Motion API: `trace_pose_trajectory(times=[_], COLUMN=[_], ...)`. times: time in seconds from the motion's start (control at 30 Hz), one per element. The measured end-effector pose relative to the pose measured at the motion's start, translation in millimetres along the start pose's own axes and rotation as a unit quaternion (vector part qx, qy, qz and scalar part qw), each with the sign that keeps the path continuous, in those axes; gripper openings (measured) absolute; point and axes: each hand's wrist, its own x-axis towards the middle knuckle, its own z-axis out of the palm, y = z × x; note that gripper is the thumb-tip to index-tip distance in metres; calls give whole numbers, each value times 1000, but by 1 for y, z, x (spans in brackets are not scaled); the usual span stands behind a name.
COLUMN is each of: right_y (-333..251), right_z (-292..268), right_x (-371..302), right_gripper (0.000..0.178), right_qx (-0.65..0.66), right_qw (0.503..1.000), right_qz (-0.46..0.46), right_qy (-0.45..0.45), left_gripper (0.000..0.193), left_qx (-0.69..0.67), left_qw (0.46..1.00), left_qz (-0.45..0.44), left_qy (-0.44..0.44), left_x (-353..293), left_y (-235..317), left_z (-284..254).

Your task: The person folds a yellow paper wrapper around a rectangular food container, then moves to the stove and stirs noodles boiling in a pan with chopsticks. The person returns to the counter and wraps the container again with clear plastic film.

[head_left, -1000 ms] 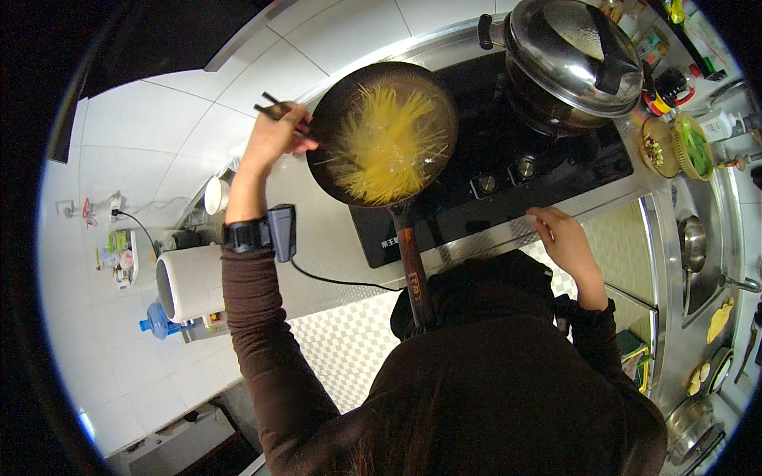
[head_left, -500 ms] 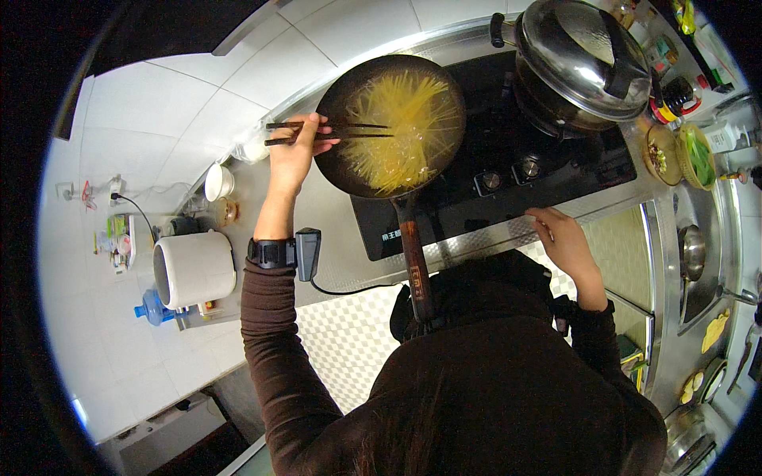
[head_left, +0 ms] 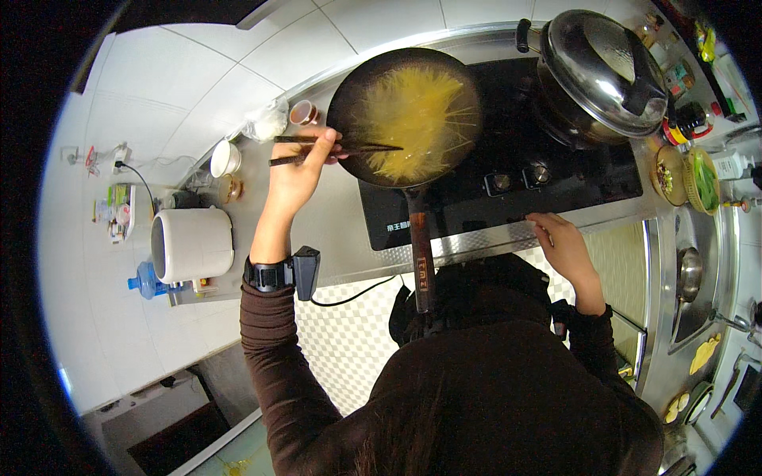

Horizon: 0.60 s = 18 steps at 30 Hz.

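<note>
My left hand (head_left: 303, 168) is closed round a pair of dark chopsticks (head_left: 367, 148) at the left rim of a black frying pan (head_left: 347, 99). The chopstick tips come together among long yellow noodles (head_left: 413, 103), which are blurred by motion. The pan sits on a black glass cooktop (head_left: 460, 214), its wooden handle (head_left: 421, 254) pointing back toward my body. At the cooktop's front edge rests my right hand (head_left: 565, 247), fingers loosely bent and slightly apart, with nothing visible in it. What its fingertips touch is hard to make out.
Right of the pan stands a large lidded pot (head_left: 601, 75). Farther right are a bowl of chopped ingredients (head_left: 669, 176), a basket of green vegetables (head_left: 703, 181) and a sink (head_left: 698, 301). On the left are a white cup (head_left: 225, 159) and a white appliance (head_left: 194, 244).
The chopstick tips have closed together and moved within the noodles. The noodles have shifted and blurred. The whole view has moved a little; my right hand keeps its place at the cooktop edge.
</note>
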Motion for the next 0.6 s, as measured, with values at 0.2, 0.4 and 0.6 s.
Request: trace_pose_trajectory(times=[0.2, 0.4, 0.6], right_y=[-8, -16, -32], right_z=[4, 9, 9], right_x=[9, 22, 25], right_gripper=[25, 23, 25], right_qx=[1, 25, -14], right_qw=[1000, 999, 997], right_qz=[-8, -26, -13], right_qy=[-21, -33, -69], left_gripper=[45, 30, 26], left_qx=[32, 55, 403], left_qw=[949, 911, 871], left_qz=[118, 98, -122], left_qy=[289, 398, 253], left_x=[-33, -82, -136], left_y=[-5, -76, -212], left_z=[-58, -124, -101])
